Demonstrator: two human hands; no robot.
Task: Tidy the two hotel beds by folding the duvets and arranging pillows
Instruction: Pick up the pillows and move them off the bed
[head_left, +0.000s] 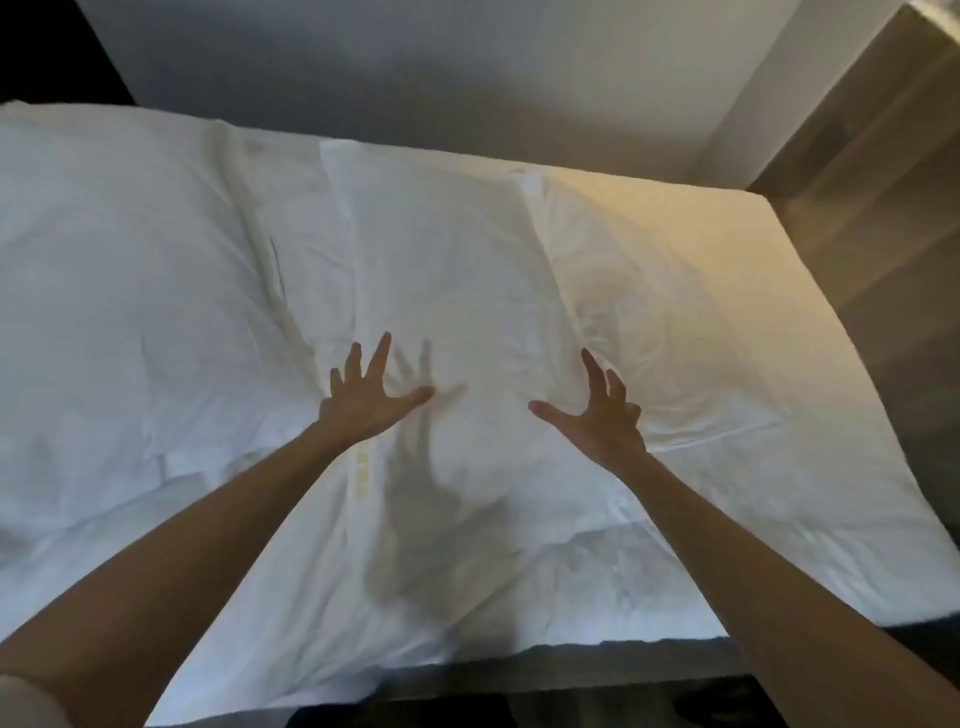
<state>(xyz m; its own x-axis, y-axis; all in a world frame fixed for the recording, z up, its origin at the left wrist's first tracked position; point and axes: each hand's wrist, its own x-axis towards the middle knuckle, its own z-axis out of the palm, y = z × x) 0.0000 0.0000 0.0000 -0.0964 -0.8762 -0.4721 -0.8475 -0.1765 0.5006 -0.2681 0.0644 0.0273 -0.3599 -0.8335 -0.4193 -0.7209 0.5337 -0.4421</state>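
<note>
L hand (363, 402), R hand (597, 422) over bedding (457, 249)

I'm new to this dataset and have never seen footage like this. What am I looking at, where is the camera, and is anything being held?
There is no machine here: the two grips are a person's bare hands. The single picture comes from a wide-angle camera worn on the person's head, looking forward and down, so both arms reach in from the bottom edge. Below them is a bed with rumpled white bedding on it, a grey wall behind it and a wood floor to the right. The left grip and right grip stretch out over the bedding with fingers spread. Neither holds anything. The shadow beside the left grip suggests it hovers just above the cloth.
</note>
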